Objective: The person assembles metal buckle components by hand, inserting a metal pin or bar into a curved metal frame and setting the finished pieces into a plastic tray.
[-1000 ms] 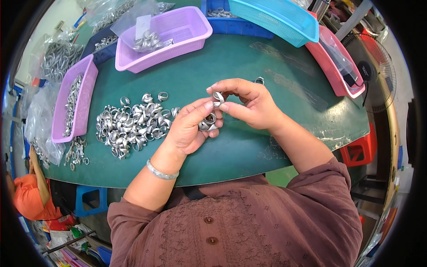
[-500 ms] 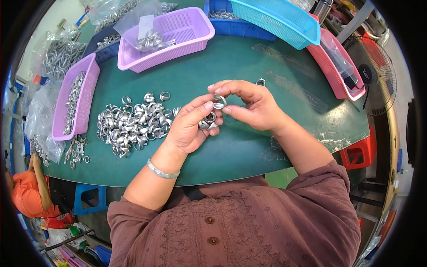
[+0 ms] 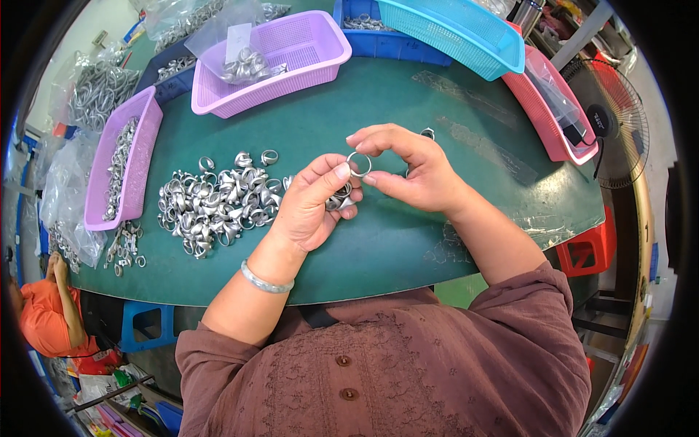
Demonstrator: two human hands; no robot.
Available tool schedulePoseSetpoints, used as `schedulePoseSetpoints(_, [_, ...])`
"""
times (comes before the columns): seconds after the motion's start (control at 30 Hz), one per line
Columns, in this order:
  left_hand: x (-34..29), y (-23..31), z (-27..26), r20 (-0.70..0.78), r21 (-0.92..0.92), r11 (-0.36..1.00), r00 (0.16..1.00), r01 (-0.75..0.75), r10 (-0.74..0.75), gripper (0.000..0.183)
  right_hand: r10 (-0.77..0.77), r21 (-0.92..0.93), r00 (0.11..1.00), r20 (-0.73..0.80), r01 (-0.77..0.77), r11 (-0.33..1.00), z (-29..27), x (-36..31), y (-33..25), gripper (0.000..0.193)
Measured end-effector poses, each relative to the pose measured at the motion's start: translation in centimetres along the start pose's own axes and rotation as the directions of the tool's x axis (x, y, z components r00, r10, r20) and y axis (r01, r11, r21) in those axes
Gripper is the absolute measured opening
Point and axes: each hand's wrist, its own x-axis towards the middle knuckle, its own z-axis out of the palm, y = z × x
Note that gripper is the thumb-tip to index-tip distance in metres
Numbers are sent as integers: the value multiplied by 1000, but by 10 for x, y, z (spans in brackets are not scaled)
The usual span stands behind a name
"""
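Note:
In front of me, between both hands, is a silver-grey metal ring (image 3: 359, 164) with its round opening facing up. My left hand (image 3: 313, 200) pinches its left side with thumb and finger. More metal rings (image 3: 341, 198) lie in the curled fingers of that hand. My right hand (image 3: 419, 167) has its thumb at the ring's lower right and its index finger at the top edge. To the left of my hands, a heap of similar rings (image 3: 218, 204) lies on the green table (image 3: 393, 251). Another ring (image 3: 427, 133) shows just beyond my right hand.
A purple basket (image 3: 153, 160) of small metal parts stands at the left, another purple basket (image 3: 273, 91) with a bagged batch behind. Turquoise (image 3: 495, 62) and pink (image 3: 553, 146) baskets stand at the far right. A fan (image 3: 619, 120) is beyond. A person in orange (image 3: 51, 320) sits at the left.
The ring between my hands has turned, so its round opening now shows rather than its broad, curved face. My hands have stayed in nearly the same place.

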Motion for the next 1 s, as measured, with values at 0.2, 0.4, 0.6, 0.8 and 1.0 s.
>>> schedulePoseSetpoints(0.2, [1, -1, 1, -43, -4, 1000, 999, 8, -9, 15, 30, -36, 1000, 5, -30, 999, 2, -1, 1, 23])
schedulePoseSetpoints(0.4, [1, -1, 1, -41, -32, 999, 999, 12, -14, 17, 46, 23, 999, 27, -47, 999, 3, 1, -3, 16])
schedulePoseSetpoints(0.6, [2, 1, 2, -64, -36, 998, 996, 56, -58, 31, 117, 188, 993, 32, -121, 975, 3, 0, 0, 11])
schedulePoseSetpoints(0.8, [3, 1, 1, -67, -66, 995, 995, 70, -75, 36, 179, 268, 983, 30, -181, 946, 4, -3, 6, 11])
schedulePoseSetpoints(1.0, [2, 2, 7, -35, -55, 993, 993, 109, -111, 33, 58, 46, 997, 46, -61, 997, 3, 0, 2, 14])
